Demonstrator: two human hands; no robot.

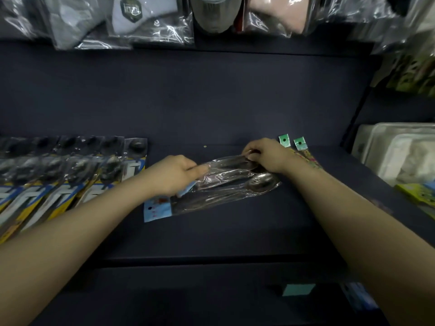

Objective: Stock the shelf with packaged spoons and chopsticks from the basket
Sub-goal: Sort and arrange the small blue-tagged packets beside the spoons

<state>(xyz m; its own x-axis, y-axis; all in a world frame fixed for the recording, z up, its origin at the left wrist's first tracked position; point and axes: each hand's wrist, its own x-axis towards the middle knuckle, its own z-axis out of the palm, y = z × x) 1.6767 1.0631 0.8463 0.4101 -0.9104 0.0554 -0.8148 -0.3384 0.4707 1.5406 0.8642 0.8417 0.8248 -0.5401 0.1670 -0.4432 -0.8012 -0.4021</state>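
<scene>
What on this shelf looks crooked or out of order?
The clear spoon packs under both hands lie slanted across the shelf, their blue header card pointing toward the front edge. The packs at left sit in a neat overlapping row. Nothing looks spilled or torn.

Single head-worn wide-angle view, looking forward and steeply down onto the dark shelf (211, 102), close in; forearms enter from the bottom corners, shelf's front edge near bottom.
</scene>
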